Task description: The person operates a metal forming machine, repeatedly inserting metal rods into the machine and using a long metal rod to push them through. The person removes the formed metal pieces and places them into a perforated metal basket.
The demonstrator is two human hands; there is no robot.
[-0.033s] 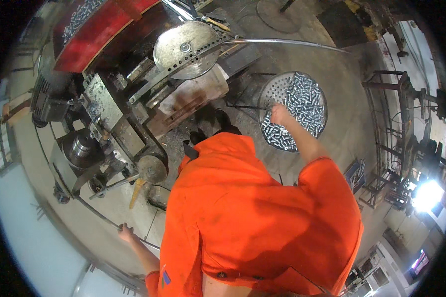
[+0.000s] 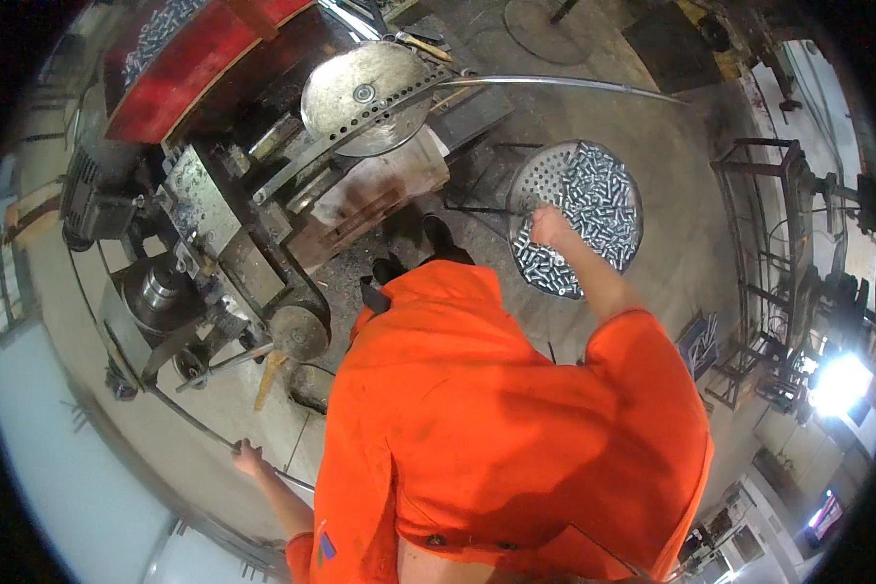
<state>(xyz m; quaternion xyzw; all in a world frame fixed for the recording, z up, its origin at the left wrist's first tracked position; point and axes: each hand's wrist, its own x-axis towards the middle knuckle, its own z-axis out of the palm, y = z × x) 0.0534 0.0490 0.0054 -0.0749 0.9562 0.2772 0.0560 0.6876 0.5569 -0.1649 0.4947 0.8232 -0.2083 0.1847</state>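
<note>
My left hand point(image 2: 248, 456) is closed around a long thin metal rod point(image 2: 190, 419) at the lower left. The rod runs up beside the machine point(image 2: 204, 200) and continues past my hand toward my sleeve. My right hand point(image 2: 552, 226) is closed at the end of a dark metal bar point(image 2: 485, 208), which reaches out from the machine side. That hand is over a round perforated metal tray point(image 2: 537, 180). Many short shiny metal cylinders point(image 2: 599, 200) cover much of the tray. What lies inside the right fingers is partly hidden.
A large steel disc point(image 2: 350, 92) with a drilled flat bar point(image 2: 307, 156) across it sits on the machine. Behind is a red bin point(image 2: 200, 63) holding more metal pieces. A long pipe point(image 2: 574, 84) extends right. A metal rack point(image 2: 764, 170) stands at the right.
</note>
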